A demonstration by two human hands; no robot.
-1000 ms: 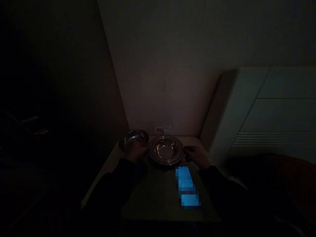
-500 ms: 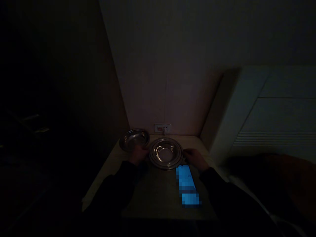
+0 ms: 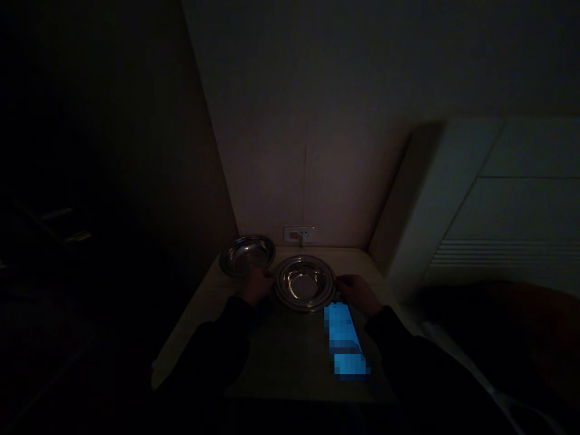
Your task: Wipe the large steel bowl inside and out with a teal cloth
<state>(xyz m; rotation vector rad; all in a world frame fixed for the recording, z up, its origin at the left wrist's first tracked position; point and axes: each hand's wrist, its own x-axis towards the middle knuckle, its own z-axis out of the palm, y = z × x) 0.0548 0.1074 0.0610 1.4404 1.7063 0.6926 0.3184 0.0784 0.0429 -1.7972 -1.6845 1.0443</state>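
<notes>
A nested stack of shiny metal bowls sits on the small table, near its back. At the stack's left rim is my left hand, its fingers closed on the edge. My right hand pinches the rim from the right side. Another metal bowl lies at the back left corner, partly behind my left hand. Just in front of the stack, a phone with a glowing blue screen lies flat. Dim light hides finger details and how many bowls are nested.
A wall socket with something plugged in is behind the stack. To the right stands a pale panelled headboard, with dark bedding below it. A dark panel rises at the left.
The bowl stack has come slightly down toward the table and a little nearer, both hands keeping to its rim. The phone and the other bowl stay put.
</notes>
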